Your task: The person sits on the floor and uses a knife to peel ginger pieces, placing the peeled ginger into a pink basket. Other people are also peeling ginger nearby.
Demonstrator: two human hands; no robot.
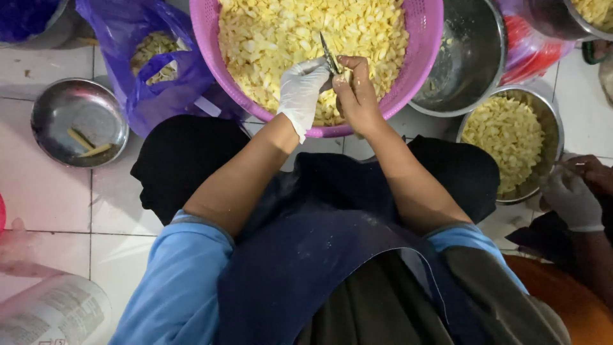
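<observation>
Your gloved left hand is curled around a small pale piece. Your bare right hand grips a knife, blade up, over the pink colander of yellow pieces.

Purple bag top-left, printed pkg bottom-left

I see a white tiled floor with dark grout lines, a few specks, under dim light.
</observation>
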